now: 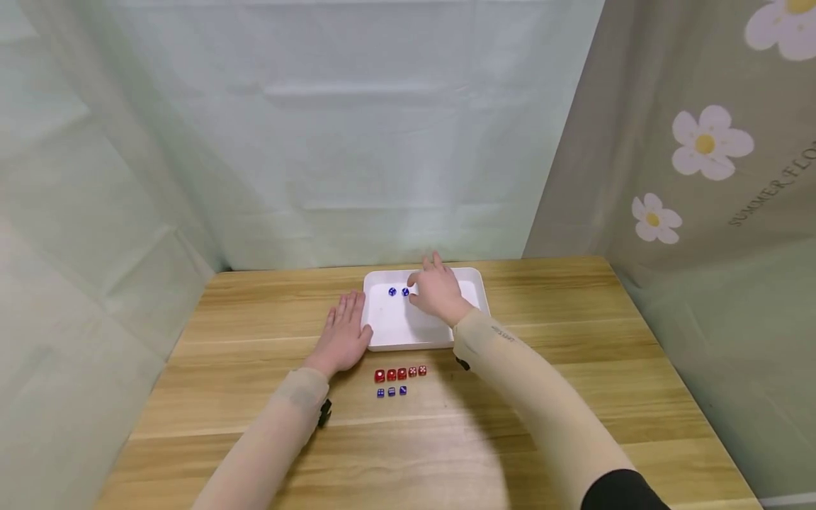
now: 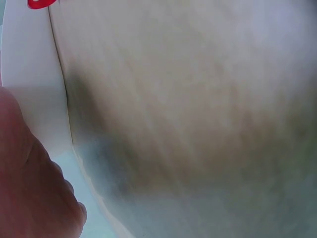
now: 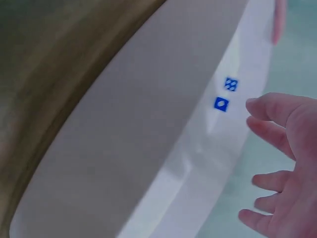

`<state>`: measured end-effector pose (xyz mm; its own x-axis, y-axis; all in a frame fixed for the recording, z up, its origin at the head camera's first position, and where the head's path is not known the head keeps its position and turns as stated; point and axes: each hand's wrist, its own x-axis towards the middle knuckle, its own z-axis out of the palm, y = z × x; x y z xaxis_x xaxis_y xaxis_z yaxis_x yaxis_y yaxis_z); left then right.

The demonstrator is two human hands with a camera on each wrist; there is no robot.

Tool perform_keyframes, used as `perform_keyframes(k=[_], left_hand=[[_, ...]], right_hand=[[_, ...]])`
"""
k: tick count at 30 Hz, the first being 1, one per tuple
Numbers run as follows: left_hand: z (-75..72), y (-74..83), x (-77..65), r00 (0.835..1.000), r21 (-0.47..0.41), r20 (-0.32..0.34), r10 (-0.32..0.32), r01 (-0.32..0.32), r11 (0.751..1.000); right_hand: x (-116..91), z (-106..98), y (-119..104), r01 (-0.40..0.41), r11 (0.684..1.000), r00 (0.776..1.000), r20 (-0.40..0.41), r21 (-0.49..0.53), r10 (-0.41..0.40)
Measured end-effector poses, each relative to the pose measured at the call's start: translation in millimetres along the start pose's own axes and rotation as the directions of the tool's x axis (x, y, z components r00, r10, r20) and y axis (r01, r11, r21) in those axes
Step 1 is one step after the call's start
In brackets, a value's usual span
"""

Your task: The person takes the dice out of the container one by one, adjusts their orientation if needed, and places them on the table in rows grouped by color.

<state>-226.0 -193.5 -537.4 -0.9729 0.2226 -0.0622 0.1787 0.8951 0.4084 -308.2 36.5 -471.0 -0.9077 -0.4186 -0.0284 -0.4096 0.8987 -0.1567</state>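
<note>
A white tray [image 1: 408, 333] lies near the back edge of the table, with two blue dice [image 1: 392, 292] side by side inside it. My right hand [image 1: 440, 289] hovers over the tray, just right of these dice. In the right wrist view the fingers of that right hand [image 3: 292, 153] are spread and loosely bent, holding nothing, thumb and forefinger close to the dice [image 3: 221, 104]. Fingers extended, my left hand [image 1: 344, 333] rests along the tray's left side. The left wrist view shows only part of the left hand [image 2: 34, 183] beside the tray.
In front of the tray several red dice [image 1: 401, 373] form a row on the wooden table [image 1: 542, 397]. A second row of three blue dice [image 1: 392, 392] lies nearer me. Pale cloth [image 1: 357, 142] hangs behind the table and at both sides.
</note>
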Motion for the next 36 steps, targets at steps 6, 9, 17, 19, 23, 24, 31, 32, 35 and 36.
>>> perform_keyframes(k=[6,9,17,19,23,24,31,32,35,36], left_hand=[[-1.1,2.4,-1.1,1.0,-0.011,-0.01,0.008,-0.008,1.0],[-0.4,3.6,-1.4,1.0,-0.013,0.0,-0.001,0.001,1.0],[-1.2,6.8,-0.7,1.0,-0.015,0.002,-0.001,0.001,1.0],[-1.8,7.5,-0.8,1.0,-0.013,0.005,-0.002,0.002,1.0],[-2.7,7.5,-1.3,1.0,-0.008,0.005,-0.002,0.002,1.0],[-2.9,7.6,-1.4,1.0,-0.007,0.006,-0.001,0.001,1.0],[-3.1,9.2,-1.9,1.0,0.0,0.018,-0.01,0.01,1.0],[-3.1,9.1,-1.7,1.0,0.001,0.019,-0.011,0.011,1.0],[-3.1,8.9,-1.0,1.0,-0.003,0.022,-0.01,0.01,1.0],[-3.1,8.7,-0.8,1.0,-0.003,0.021,-0.01,0.01,1.0]], right_hand=[[17.3,10.3,2.8,-0.017,0.998,0.999,0.033,-0.062,0.019],[20.6,12.6,1.6,-0.012,0.996,0.999,0.047,-0.092,0.016],[22.6,14.8,-3.0,0.009,0.989,0.998,0.056,-0.146,-0.001],[23.1,15.6,-3.7,0.005,0.988,0.999,0.05,-0.157,0.003],[25.2,17.4,-4.6,-0.009,0.986,0.998,0.052,-0.168,0.018],[25.6,18.0,-4.6,-0.013,0.986,0.998,0.053,-0.168,0.022],[24.5,19.8,-4.4,-0.023,0.986,0.999,0.041,-0.165,0.03],[24.1,20.2,-4.3,-0.025,0.986,0.999,0.039,-0.165,0.031],[23.3,21.1,-4.7,-0.034,0.985,0.999,0.032,-0.169,0.04],[23.1,21.4,-4.8,-0.037,0.985,0.999,0.029,-0.17,0.043]])
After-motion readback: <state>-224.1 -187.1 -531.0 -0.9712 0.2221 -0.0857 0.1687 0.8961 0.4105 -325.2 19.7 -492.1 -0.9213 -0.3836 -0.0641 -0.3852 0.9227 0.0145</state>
